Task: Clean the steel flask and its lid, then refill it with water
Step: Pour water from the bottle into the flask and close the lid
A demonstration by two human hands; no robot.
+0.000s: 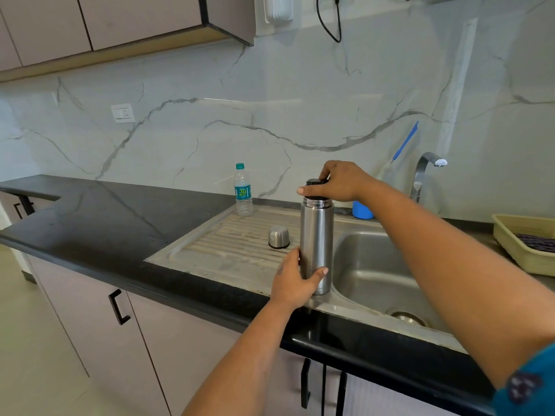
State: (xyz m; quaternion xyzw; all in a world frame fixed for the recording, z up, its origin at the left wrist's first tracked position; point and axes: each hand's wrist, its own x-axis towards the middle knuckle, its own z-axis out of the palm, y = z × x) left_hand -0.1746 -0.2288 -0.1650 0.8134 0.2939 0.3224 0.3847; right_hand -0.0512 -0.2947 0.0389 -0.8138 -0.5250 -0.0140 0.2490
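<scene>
- flask (316, 235): upright on the steel drainboard (228, 250), at its right end, just beside the basin (372, 265) rim and near the front counter (120, 217) edge.
- left hand (295, 280): wrapped around the lower flask body, thumb across the front, fingers behind.
- right hand (338, 181): curled over the black stopper (315, 184) at the flask mouth, gripping it from above; the forearm crosses over the basin.
- cap (278, 237): small steel dome, standing on the drainboard just left of the flask, apart from it.
- water bottle (243, 190): clear plastic, teal cap and label, upright at the back left corner of the drainboard, near the wall.
- open room: ribbed drainboard surface lies bare left of the cap; the black counter continues left to a corner.
- basin: directly right of the flask, drain (407, 316) visible at its near end.
- tap (425, 172): curved steel spout at the back of the basin, behind the right forearm.
- blue cup (362, 210): at the back rim, partly hidden by the right wrist.
- brush (405, 142): blue handle leaning against the marble wall, left of the tap.
- basket (522, 244): cream plastic, on the counter right of the basin, dark contents inside, not identifiable.
- overhead: cabinets (120, 22) at upper left, above the counter and well clear of the flask.
</scene>
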